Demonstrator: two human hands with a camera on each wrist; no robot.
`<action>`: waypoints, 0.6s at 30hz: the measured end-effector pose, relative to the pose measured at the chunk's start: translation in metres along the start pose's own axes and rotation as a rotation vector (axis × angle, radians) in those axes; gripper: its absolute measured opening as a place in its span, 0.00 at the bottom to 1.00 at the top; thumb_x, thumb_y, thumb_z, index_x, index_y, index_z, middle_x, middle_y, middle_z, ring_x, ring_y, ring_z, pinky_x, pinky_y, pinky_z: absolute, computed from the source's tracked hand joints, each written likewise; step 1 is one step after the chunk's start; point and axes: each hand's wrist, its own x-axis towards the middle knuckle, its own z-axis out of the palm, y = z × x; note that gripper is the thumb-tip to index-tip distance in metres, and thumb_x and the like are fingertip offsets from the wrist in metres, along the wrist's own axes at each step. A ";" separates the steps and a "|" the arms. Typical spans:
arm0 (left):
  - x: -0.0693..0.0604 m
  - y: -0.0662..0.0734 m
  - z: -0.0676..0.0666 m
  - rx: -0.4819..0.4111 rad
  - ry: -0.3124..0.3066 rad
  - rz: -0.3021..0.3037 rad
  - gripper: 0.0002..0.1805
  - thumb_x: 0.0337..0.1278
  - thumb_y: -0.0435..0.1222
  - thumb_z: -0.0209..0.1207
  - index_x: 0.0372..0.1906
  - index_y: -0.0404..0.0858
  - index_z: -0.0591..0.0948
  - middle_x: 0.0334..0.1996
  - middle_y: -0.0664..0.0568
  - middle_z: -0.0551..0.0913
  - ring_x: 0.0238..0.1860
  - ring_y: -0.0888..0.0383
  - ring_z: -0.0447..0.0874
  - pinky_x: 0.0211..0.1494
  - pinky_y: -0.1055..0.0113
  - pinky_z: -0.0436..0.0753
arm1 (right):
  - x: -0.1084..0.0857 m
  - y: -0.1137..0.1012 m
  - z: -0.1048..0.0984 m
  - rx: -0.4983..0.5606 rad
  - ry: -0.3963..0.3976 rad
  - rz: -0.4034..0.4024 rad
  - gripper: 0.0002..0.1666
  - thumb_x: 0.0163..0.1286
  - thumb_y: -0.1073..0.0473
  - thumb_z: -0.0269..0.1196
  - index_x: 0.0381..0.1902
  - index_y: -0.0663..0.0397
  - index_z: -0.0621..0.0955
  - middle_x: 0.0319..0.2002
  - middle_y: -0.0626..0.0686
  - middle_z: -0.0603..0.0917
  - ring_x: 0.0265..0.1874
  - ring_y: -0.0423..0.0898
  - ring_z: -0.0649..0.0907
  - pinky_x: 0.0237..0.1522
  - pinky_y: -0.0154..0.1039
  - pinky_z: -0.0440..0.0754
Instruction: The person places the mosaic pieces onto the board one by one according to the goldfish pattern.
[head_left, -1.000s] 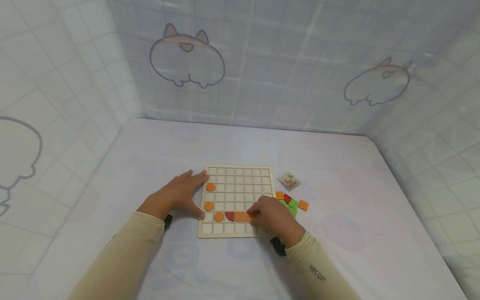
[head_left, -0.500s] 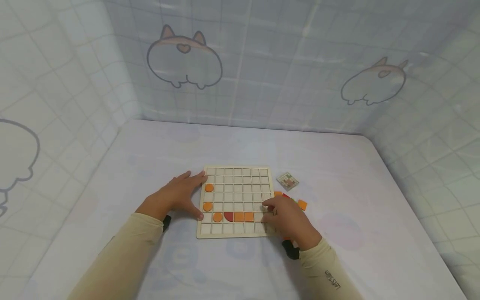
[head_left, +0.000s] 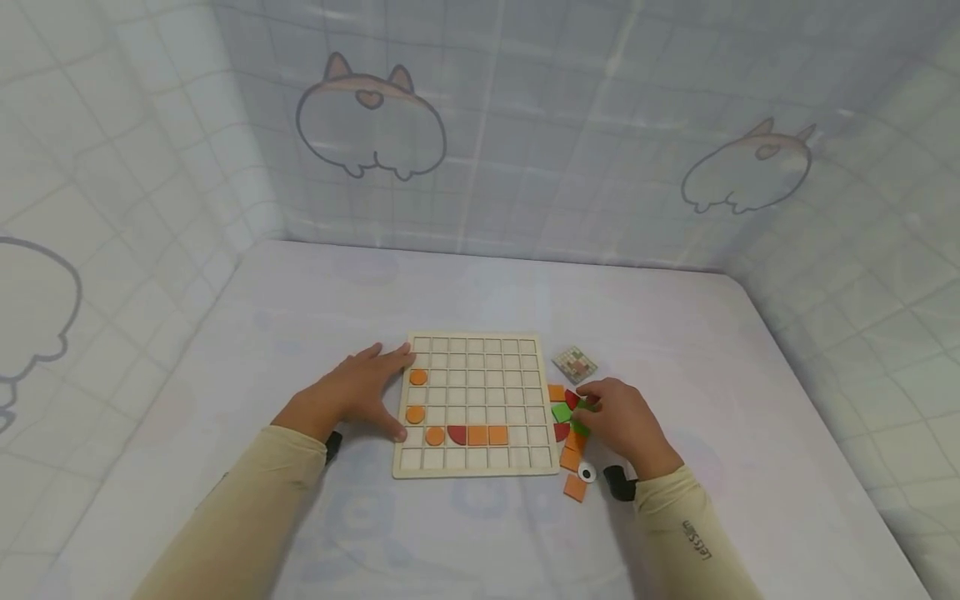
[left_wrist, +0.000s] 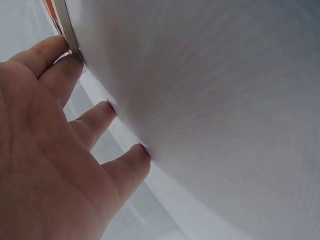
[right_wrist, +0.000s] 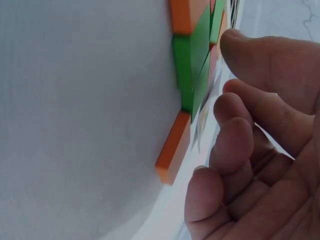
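My left hand point(head_left: 356, 392) rests with spread fingers against the left edge of a pale wooden grid board point(head_left: 476, 387). In its lower left cells lie round orange tiles point(head_left: 435, 436), a red rounded tile point(head_left: 458, 434) and two orange square tiles point(head_left: 487, 435). My right hand point(head_left: 622, 421) is over the loose tiles beside the board's right edge. In the right wrist view its thumb and loosely bent fingers stand apart, with no tile between them. Near them lie green tiles point(right_wrist: 185, 65) and an orange square tile point(right_wrist: 175, 147).
A small pattern card point(head_left: 575, 364) lies beyond the loose tiles. Nearer me are a white round tile with a black dot point(head_left: 587, 472) and an orange square tile point(head_left: 575, 487). A tile-patterned sheet point(head_left: 510, 125) forms the back wall behind the white table surface point(head_left: 337, 283).
My right hand has left an orange square tile in the board's row and moved right to the loose tiles. My left hand stays at the board's edge.
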 end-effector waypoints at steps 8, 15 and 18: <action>0.003 -0.002 0.001 0.018 0.001 -0.008 0.73 0.23 0.63 0.81 0.82 0.50 0.56 0.83 0.55 0.50 0.82 0.36 0.39 0.79 0.31 0.48 | 0.000 0.006 -0.001 0.020 -0.036 0.045 0.21 0.66 0.54 0.71 0.56 0.50 0.86 0.48 0.52 0.83 0.44 0.50 0.78 0.47 0.45 0.84; 0.005 -0.004 0.002 0.015 -0.002 -0.006 0.74 0.22 0.65 0.80 0.82 0.51 0.56 0.83 0.56 0.49 0.82 0.37 0.39 0.79 0.31 0.47 | -0.007 0.017 -0.006 0.022 0.026 0.048 0.20 0.68 0.56 0.67 0.57 0.53 0.85 0.52 0.56 0.82 0.46 0.52 0.79 0.50 0.51 0.84; 0.005 -0.004 0.002 0.020 -0.005 -0.007 0.74 0.22 0.65 0.80 0.82 0.50 0.56 0.83 0.56 0.49 0.82 0.36 0.39 0.79 0.31 0.47 | -0.006 0.025 -0.008 0.010 0.035 0.040 0.20 0.69 0.58 0.66 0.57 0.56 0.85 0.54 0.60 0.81 0.49 0.55 0.80 0.52 0.54 0.83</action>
